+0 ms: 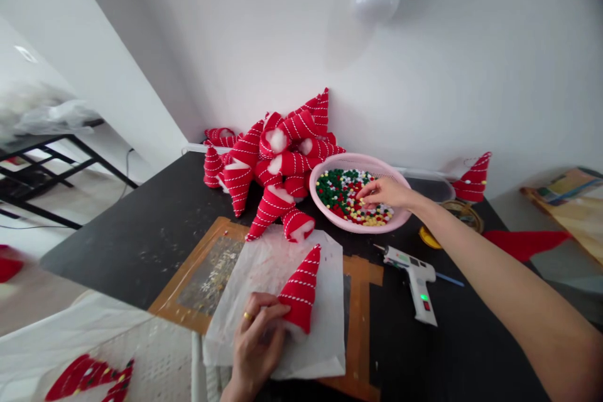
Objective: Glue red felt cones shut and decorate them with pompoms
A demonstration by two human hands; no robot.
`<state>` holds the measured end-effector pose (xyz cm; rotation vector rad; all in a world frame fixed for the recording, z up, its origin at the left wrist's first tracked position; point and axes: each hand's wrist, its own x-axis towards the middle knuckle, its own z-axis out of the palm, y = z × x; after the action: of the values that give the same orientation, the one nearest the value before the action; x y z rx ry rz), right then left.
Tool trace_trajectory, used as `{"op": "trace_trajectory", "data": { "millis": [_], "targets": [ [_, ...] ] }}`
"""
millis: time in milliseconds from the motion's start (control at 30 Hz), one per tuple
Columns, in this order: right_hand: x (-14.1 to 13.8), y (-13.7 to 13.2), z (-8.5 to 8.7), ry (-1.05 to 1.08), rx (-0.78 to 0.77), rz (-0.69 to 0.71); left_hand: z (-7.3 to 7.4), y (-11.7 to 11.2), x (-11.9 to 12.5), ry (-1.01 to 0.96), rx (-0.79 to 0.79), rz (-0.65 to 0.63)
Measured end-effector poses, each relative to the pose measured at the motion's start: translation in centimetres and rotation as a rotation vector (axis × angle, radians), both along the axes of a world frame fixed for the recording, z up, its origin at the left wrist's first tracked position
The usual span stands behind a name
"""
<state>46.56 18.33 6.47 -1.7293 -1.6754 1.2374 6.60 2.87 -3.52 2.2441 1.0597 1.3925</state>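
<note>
Red hat (301, 289), left hand (258, 340) gripping its base
Right hand (385, 192) curled over pompoms (336, 190), catch unclear; lift singly, hat steady.

A small craft workshop is indicated: red striped cones (296, 163) are piled on a black table (141, 226), a pink basket (351, 225) is filled with small pompoms (346, 191), a glue gun (417, 273) (green light (424, 297) lit) is laid nearby, and brown tape (360, 320) is stuck down near white paper (325, 352).
</note>
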Motion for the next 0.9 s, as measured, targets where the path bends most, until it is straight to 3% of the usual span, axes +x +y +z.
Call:
{"op": "trace_trajectory", "data": {
  "millis": [167,300,500,600,700,833,900],
  "targets": [
    [-0.2,-0.7,0.2,0.039,0.005,-0.008,0.3,-0.1,0.1,-0.008,-0.014,-0.015],
    [-1.8,-2.7,1.2,0.088,0.091,0.002,0.2,-0.2,0.1,-0.013,-0.02,-0.016],
    [-8.4,-8.2,2.2,0.297,0.116,0.027,0.1,-0.2,0.2,-0.01,-0.024,-0.003],
    [-12.2,-10.6,1.3,0.357,0.078,0.108,0.1,-0.2,0.2,-0.022,-0.028,-0.003],
    [-14.2,-11.9,0.1,0.379,0.098,0.132,-0.1,-0.3,0.1,-0.033,-0.031,-0.004],
    [-11.8,-11.7,0.2,0.24,0.198,0.046,-0.5,-0.3,-0.1,-0.018,-0.024,0.009],
    [-8.8,-10.6,0.9,-0.008,0.288,-0.026,-0.6,-0.1,-0.3,-0.009,-0.013,0.001]
  ]
}}
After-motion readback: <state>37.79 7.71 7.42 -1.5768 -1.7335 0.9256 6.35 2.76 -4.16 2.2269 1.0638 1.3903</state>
